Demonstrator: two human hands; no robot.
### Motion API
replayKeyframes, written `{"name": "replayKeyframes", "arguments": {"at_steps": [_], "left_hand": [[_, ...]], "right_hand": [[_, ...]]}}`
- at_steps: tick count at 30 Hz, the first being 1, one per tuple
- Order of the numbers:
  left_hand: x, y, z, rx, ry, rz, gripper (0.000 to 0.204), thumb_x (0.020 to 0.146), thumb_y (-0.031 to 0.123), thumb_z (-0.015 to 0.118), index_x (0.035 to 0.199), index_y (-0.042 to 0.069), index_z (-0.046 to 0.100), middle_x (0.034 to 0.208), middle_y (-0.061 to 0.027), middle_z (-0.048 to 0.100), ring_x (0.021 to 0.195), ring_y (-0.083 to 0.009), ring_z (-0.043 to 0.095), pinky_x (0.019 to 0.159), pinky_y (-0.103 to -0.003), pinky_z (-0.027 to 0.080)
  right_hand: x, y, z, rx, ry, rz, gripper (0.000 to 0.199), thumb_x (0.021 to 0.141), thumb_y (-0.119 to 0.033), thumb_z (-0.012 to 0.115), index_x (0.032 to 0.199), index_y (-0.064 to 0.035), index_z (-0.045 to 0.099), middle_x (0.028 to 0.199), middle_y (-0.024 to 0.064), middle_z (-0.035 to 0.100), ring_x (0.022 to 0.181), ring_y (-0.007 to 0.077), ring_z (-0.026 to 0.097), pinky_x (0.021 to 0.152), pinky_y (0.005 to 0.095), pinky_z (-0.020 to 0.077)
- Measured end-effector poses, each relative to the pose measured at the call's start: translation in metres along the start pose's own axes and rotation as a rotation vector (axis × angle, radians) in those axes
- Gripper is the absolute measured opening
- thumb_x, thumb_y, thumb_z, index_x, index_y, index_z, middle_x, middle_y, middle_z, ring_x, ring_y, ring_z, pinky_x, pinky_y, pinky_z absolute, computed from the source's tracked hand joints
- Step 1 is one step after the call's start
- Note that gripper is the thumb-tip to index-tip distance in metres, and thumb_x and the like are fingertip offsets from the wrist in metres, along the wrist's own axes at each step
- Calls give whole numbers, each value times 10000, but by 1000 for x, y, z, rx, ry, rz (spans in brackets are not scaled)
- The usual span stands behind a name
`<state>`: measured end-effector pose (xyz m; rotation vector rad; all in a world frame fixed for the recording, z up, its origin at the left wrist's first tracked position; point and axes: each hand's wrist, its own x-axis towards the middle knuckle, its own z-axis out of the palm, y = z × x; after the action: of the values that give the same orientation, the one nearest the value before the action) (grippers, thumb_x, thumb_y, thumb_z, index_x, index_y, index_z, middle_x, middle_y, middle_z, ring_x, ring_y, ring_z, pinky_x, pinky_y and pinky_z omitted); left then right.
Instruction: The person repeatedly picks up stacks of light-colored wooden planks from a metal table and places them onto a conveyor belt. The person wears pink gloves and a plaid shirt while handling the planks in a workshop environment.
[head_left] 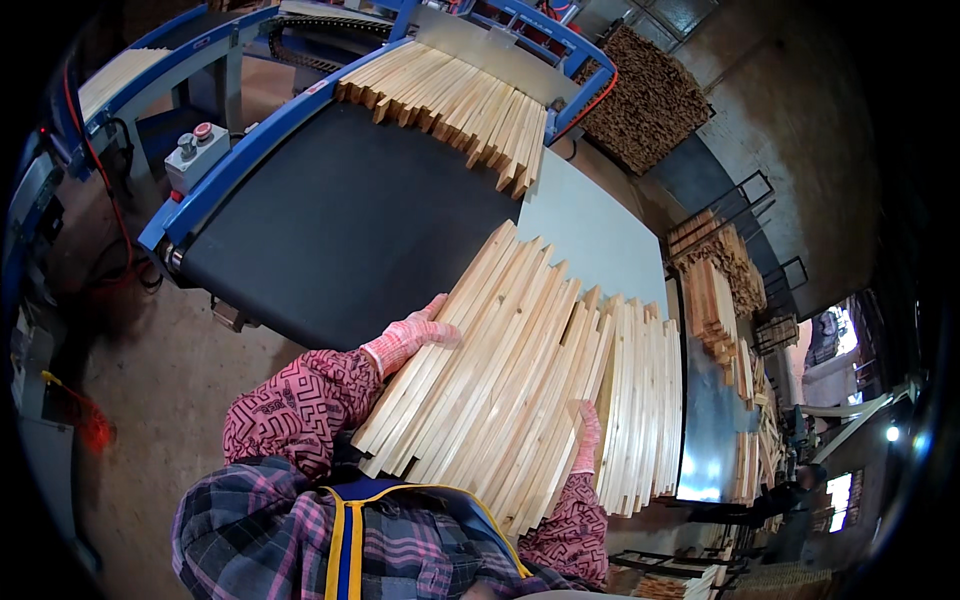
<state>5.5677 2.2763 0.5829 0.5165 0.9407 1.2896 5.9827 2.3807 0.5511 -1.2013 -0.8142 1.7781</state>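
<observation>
A wide batch of pale wooden strips (490, 360) lies side by side in front of me, with uneven ends. My left hand (415, 335), in a pink-and-white knit glove, grips its left edge, fingers over the outermost strips. At the batch's right side is my right hand (587, 437), also gloved, pressed in the gap beside a second group of paler strips (642, 400). Its fingers are partly hidden by the wood. Beyond, a row of similar strips (450, 95) rests on the far end of a black conveyor belt (340, 210).
A light grey table surface (590, 220) adjoins the belt. The blue machine frame (225, 165) edges the belt at left, carrying a control box with a red button (200, 150). Stacked wood (645, 100) stands at the far right, with more strip piles (712, 310) along the right.
</observation>
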Motion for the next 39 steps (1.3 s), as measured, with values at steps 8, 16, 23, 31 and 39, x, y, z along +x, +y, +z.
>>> {"name": "replayKeyframes", "arguments": {"at_steps": [8,16,23,31,39], "left_hand": [[-6,1,-9,-60,36,-4,1083,699,240,789,1549,80,138,1454,-167,424,1282,-242,456,1084,-328,343],[5,-12,-21,-99,41,16,1005,750,192,753,1549,98,150,1364,-120,515,1164,-196,547,1003,-336,437],[-2,-5,-14,-145,41,1,983,752,177,749,1544,99,173,1379,-117,496,1191,-198,531,1018,-355,434],[2,-6,-17,-106,20,8,995,742,202,742,1545,91,164,1408,-120,472,1217,-211,513,1047,-357,406],[6,2,-20,-17,45,18,1020,746,231,758,1548,80,146,1340,-128,522,1164,-198,540,1015,-342,422]], "right_hand": [[9,7,18,-7,51,-33,391,990,-303,511,1229,-2,583,1150,111,643,1025,218,640,945,338,516],[2,-1,35,-12,-17,-18,419,983,-350,509,1201,-4,602,1112,118,655,989,238,654,930,358,529],[-24,-14,62,-68,11,-27,463,956,-389,545,1223,-14,592,1099,142,656,957,255,668,891,359,553],[-14,-13,57,-20,36,113,512,962,-402,546,1267,9,552,1139,131,635,989,244,650,906,346,544],[18,16,12,19,64,-38,436,966,-317,558,1253,11,555,1191,129,619,1001,229,646,943,342,517]]}}
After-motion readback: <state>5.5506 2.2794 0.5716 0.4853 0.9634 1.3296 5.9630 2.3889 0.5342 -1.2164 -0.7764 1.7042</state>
